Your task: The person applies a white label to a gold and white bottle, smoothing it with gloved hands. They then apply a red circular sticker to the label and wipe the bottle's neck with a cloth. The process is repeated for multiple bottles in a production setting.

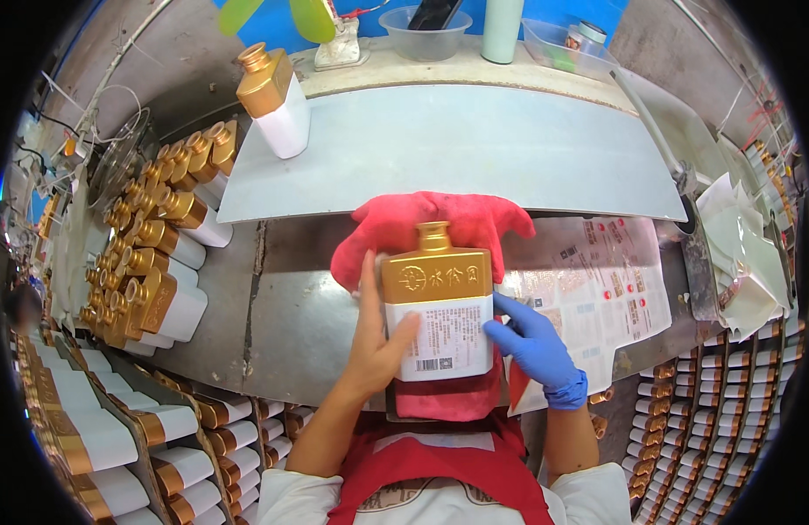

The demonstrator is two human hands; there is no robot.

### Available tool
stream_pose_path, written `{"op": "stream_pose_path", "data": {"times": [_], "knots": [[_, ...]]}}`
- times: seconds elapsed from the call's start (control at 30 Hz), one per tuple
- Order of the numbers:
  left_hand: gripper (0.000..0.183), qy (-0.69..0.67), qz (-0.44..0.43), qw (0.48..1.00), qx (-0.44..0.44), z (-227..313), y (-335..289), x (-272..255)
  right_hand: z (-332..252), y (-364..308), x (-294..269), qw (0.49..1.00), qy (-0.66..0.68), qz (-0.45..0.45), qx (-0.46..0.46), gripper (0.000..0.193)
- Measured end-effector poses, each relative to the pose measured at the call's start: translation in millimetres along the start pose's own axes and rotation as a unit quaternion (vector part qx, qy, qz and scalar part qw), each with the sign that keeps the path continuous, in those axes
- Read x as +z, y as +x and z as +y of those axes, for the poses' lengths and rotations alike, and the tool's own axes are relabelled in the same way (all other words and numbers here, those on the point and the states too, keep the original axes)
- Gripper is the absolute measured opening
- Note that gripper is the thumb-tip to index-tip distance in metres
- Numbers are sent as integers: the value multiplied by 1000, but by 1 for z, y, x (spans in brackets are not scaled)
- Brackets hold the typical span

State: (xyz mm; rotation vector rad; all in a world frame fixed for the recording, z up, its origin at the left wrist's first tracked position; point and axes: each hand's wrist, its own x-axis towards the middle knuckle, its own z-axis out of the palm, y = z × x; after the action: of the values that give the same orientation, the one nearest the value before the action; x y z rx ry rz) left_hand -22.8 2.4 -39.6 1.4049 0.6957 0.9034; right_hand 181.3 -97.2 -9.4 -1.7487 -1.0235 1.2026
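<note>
A flat-sided bottle [439, 328] with a gold shoulder and neck and a white lower body is held upright between my hands, its printed face toward me. My bare left hand [378, 337] grips the left side, with its thumb over the front. On the opposite edge, my right hand [536, 341] in a blue glove holds on with its thumb at the front; its other fingers are partly hidden behind. A pink-red cloth [431, 206] lies behind and below the bottle. To the right a printed sheet of labels [628, 306] rests on the metal bench [299, 315].
A similar bottle [275, 101] stands on the raised grey board [457, 149]. Many bottles [172, 241] crowd the left side; filled racks [702, 420] flank me below. A fan [339, 44], plastic bowl [413, 42] and pale green tumbler [502, 33] line the back. White papers [742, 254] lie right.
</note>
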Motion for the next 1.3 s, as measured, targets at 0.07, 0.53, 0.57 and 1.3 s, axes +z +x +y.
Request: {"op": "stream_pose_path", "data": {"times": [0.07,0.53,0.57,1.3], "knots": [[81,-29,-13,999,11,-5,-11,-11,1,-4,-7,994,103,-12,41,59],[87,-22,-22,999,-17,0,-22,8,-30,3,25,993,-77,86,-11,61],[89,-21,-26,999,-8,0,-21,7,-31,2,26,993,-76,88,-18,60],[85,50,-67,996,16,4,-13,-3,-16,-9,21,995,-78,55,0,59]]}}
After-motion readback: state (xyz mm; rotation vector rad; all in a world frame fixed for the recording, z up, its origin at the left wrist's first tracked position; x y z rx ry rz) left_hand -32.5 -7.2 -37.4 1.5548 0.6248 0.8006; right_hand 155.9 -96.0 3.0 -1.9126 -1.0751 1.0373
